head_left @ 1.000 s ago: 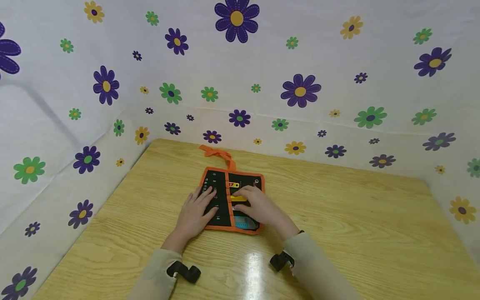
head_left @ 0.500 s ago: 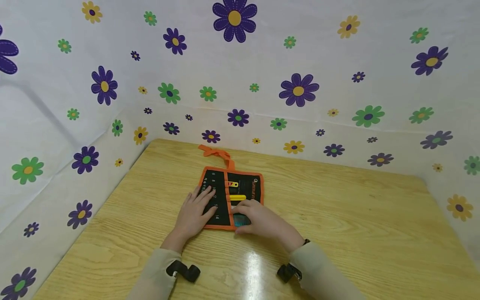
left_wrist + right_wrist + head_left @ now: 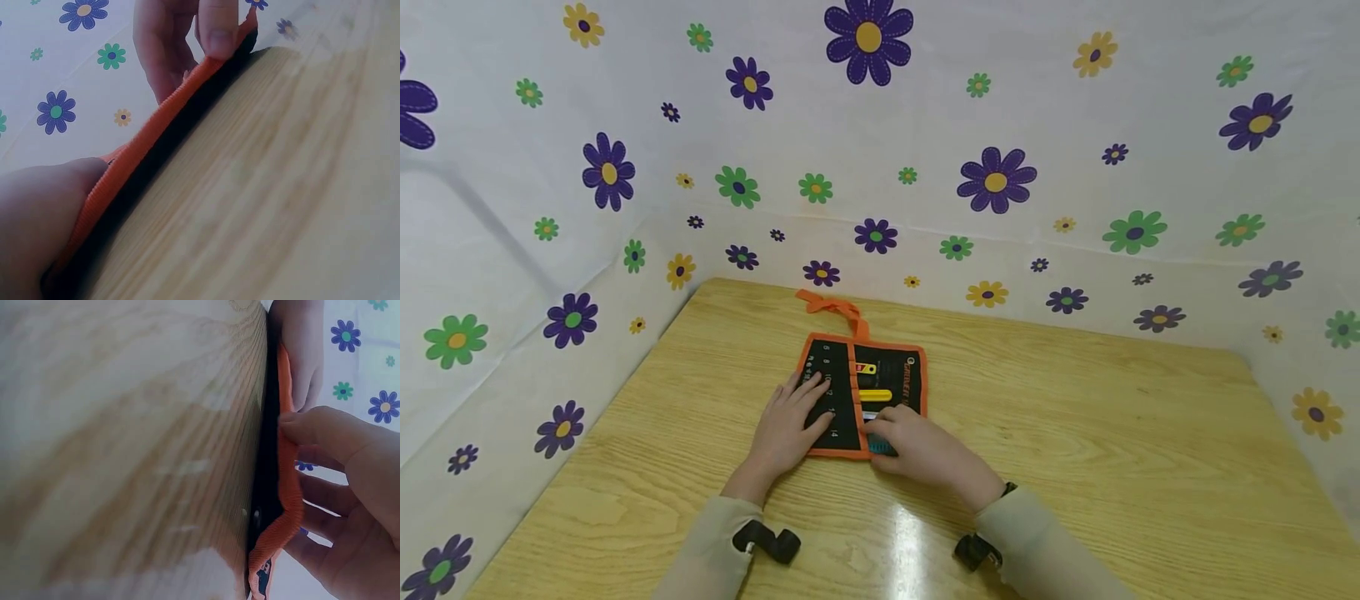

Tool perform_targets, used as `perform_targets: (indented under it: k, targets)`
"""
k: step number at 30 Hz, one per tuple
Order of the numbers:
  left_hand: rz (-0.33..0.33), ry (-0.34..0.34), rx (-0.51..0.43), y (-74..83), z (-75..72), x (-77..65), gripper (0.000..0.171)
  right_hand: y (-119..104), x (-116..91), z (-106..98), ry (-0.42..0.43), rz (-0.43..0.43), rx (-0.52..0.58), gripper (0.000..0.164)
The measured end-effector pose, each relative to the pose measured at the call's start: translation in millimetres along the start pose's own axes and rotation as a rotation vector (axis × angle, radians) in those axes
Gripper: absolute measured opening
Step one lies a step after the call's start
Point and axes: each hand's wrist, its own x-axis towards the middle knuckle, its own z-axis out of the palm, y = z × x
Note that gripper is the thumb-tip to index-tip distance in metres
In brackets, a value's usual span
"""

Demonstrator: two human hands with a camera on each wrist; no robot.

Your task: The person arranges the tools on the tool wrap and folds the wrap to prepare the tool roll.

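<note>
In the head view, a black tool pouch with orange trim lies unrolled on the table. My left hand rests on its numbered left flap with the fingers straight. My right hand bends over the near right part, index finger and thumb on either side of a teal tool in a pocket. The palm hides most of that tool. A silver tool peeks out beside the index finger. In the right wrist view, the thumb touches the orange trim; whether it grips the tool is unclear.
A yellow tool and another yellow-ended tool stick out of the pockets. Beyond the pouch, an orange tie trails over the wooden table. White cloth walls with flower prints stand behind and at the left.
My right hand has moved from over the yellow and silver tools to the teal tool, toward me. Its index finger has since edged slightly closer to the thumb. My left hand stays put.
</note>
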Motion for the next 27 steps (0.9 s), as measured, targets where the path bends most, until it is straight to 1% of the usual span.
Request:
perform_targets:
  k: [2, 4, 6, 8, 12, 14, 16, 19, 23, 25, 27]
  targets:
    - [-0.018, 0.021, -0.05, 0.5, -0.5, 0.2, 0.047, -0.5, 0.2, -0.1, 0.007, 0.0, -0.001, 0.04]
    - [-0.045, 0.057, -0.116, 1.7, -1.6, 0.1, 0.042, -0.6, 0.5, -0.3, 0.018, 0.004, 0.01, 0.037]
    - [-0.058, 0.111, -0.168, 2.9, -3.0, 0.0, 0.036, -0.6, 0.6, -0.9, 0.029, 0.017, 0.027, 0.035]
    - [-0.044, 0.18, -0.19, 3.6, -3.9, 0.3, 0.03, -0.3, 1.1, -1.0, 0.04, 0.035, 0.047, 0.033]
    - [0.055, 0.328, -0.172, 2.6, -4.6, 1.7, 0.02, 0.6, 3.1, -0.8, 0.067, 0.072, 0.104, 0.032]
    - [0.108, 0.383, -0.165, 2.4, -4.9, 1.9, 0.018, 1.0, 4.1, -0.8, 0.089, 0.099, 0.148, 0.029]
    - [0.151, 0.414, -0.161, 2.0, -4.9, 2.1, 0.017, 1.9, 5.7, -0.7, 0.118, 0.132, 0.193, 0.025]
    - [0.203, 0.437, -0.17, 0.9, -4.4, 1.7, 0.017, 2.9, 8.5, -1.1, 0.17, 0.197, 0.213, 0.02]
    - [0.281, 0.491, -0.181, 0.2, -3.6, 2.1, 0.019, 5.2, 13.2, -3.0, 0.258, 0.236, 0.109, 0.015]
    - [0.314, 0.537, -0.159, 0.3, -3.2, 2.8, 0.02, 6.8, 15.6, -4.5, 0.287, 0.237, 0.051, 0.013]
    - [0.331, 0.578, -0.123, 0.4, -2.7, 3.5, 0.019, 8.8, 18.0, -5.5, 0.297, 0.241, 0.019, 0.013]
